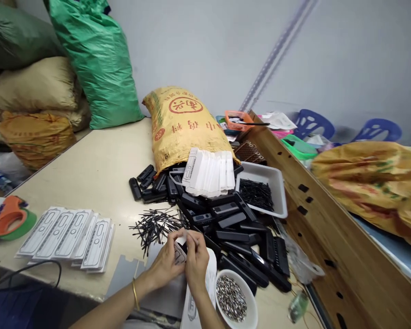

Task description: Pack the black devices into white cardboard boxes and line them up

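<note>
My left hand [165, 264] is closed round a small printed white card [180, 254], held above the near edge of the table. Pressed against its other side, my right hand [196, 261] has its fingers closed on the card too. Something dark shows between the hands, mostly covered by the fingers. Just beyond them lies a loose pile of thin black pins [155, 225]. To the right are many black plastic cases [231, 235]. A white bowl of small shiny metal parts [253, 305] stands beside my right forearm.
Printed white cards [78, 233] lie in overlapping stacks at left, near a tape dispenser [9, 218]. More folded white cards [210, 172] rest before a yellow sack [188, 128]. A white tray [280, 196] holds black pins. A wooden board [315, 228] borders the right side.
</note>
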Action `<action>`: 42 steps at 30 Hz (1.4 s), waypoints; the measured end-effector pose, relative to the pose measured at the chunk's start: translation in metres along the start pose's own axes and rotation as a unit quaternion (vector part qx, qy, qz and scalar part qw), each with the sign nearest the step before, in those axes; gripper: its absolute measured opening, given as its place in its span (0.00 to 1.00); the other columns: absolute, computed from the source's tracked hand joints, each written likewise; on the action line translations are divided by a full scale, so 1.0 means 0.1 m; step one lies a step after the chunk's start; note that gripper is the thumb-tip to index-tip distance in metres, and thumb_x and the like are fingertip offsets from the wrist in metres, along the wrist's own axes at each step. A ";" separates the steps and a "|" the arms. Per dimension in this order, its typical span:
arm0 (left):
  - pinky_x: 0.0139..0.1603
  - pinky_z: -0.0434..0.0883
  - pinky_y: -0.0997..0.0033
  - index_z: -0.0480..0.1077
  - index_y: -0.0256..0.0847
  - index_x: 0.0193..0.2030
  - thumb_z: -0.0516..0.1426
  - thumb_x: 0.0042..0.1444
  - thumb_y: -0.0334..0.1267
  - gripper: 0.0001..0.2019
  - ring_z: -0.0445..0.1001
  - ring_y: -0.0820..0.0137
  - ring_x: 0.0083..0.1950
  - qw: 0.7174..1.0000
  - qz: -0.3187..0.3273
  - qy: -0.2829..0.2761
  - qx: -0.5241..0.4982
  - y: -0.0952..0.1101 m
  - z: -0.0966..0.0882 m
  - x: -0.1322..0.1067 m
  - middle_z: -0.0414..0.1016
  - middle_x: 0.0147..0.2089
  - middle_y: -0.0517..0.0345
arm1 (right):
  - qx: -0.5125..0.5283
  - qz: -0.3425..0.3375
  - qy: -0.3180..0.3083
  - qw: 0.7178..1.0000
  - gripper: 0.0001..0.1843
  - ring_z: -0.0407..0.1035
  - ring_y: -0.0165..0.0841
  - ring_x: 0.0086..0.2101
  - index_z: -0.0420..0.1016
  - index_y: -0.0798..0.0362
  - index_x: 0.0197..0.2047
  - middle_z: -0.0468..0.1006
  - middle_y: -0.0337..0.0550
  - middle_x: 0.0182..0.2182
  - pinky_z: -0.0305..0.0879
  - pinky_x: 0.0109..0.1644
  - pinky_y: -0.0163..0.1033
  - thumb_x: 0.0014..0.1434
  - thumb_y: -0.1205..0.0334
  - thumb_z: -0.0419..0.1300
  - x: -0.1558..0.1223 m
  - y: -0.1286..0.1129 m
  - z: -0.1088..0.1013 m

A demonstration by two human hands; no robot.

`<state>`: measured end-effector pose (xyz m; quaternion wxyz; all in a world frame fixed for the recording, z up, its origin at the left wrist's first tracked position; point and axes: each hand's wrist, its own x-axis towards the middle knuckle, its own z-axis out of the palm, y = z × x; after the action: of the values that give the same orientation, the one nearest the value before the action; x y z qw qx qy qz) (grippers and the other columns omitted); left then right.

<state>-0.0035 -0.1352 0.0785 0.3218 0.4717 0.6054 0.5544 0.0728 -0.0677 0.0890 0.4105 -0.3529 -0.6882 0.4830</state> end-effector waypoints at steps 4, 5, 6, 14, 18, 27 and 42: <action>0.60 0.60 0.59 0.35 0.42 0.63 0.53 0.55 0.33 0.35 0.60 0.63 0.61 0.997 -0.050 0.004 -0.052 0.01 -0.04 0.01 0.52 0.64 0.38 | -0.039 -0.103 -0.018 0.994 0.07 0.65 0.41 0.46 0.72 0.49 0.38 0.73 0.47 0.43 0.60 0.50 0.48 0.58 0.59 0.55 -0.15 0.05 0.06; 0.61 0.59 0.58 0.36 0.41 0.62 0.54 0.54 0.33 0.35 0.60 0.63 0.62 0.998 -0.050 0.008 -0.044 0.00 -0.04 0.01 0.53 0.64 0.38 | -0.039 -0.092 -0.012 0.995 0.07 0.66 0.40 0.45 0.71 0.49 0.40 0.73 0.47 0.42 0.61 0.49 0.48 0.59 0.60 0.54 -0.15 0.07 0.05; 0.61 0.58 0.57 0.37 0.41 0.62 0.55 0.53 0.33 0.35 0.59 0.62 0.62 0.998 -0.049 0.015 -0.035 -0.01 -0.03 0.01 0.55 0.63 0.39 | -0.037 -0.074 -0.004 0.997 0.08 0.67 0.39 0.44 0.70 0.49 0.41 0.73 0.47 0.42 0.63 0.48 0.48 0.60 0.61 0.53 -0.14 0.08 0.04; 0.52 0.66 0.62 0.49 0.38 0.55 0.55 0.48 0.28 0.28 0.68 0.63 0.52 0.999 -0.037 0.024 0.010 0.04 -0.02 0.10 0.65 0.53 0.41 | -0.064 -0.203 -0.049 0.976 0.13 0.62 0.42 0.52 0.71 0.48 0.47 0.72 0.47 0.49 0.58 0.54 0.54 0.61 0.63 0.51 -0.12 0.26 0.00; 0.38 0.70 0.64 0.58 0.40 0.54 0.56 0.49 0.38 0.24 0.72 0.63 0.38 0.970 -0.167 0.070 0.161 0.19 -0.50 0.03 0.70 0.43 0.50 | -0.019 -0.052 -0.090 0.994 0.19 0.62 0.41 0.53 0.63 0.50 0.55 0.67 0.50 0.54 0.58 0.56 0.52 0.63 0.55 0.46 -0.10 0.28 -0.16; 0.56 0.50 0.35 0.59 0.30 0.59 0.51 0.56 0.38 0.24 0.44 0.39 0.65 0.695 -0.256 0.262 0.619 -0.27 -2.07 -0.48 0.48 0.63 0.29 | -0.128 0.035 -0.070 0.989 0.15 0.69 0.39 0.42 0.70 0.52 0.41 0.76 0.46 0.39 0.63 0.47 0.43 0.60 0.51 0.50 0.07 0.22 -0.63; 0.50 0.63 0.57 0.66 0.34 0.45 0.55 0.48 0.24 0.16 0.66 0.56 0.51 0.874 -0.120 0.064 0.467 -0.77 -1.18 1.09 0.69 0.46 0.42 | -0.388 0.079 -0.129 0.909 0.08 0.67 0.40 0.34 0.67 0.50 0.24 0.73 0.45 0.29 0.62 0.39 0.43 0.51 0.63 0.50 -0.39 0.81 -1.57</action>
<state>-0.1651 -0.0730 0.0392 0.0889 0.4543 0.8651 0.1930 0.2381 -0.0198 0.0336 0.1097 -0.4720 -0.8382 0.2501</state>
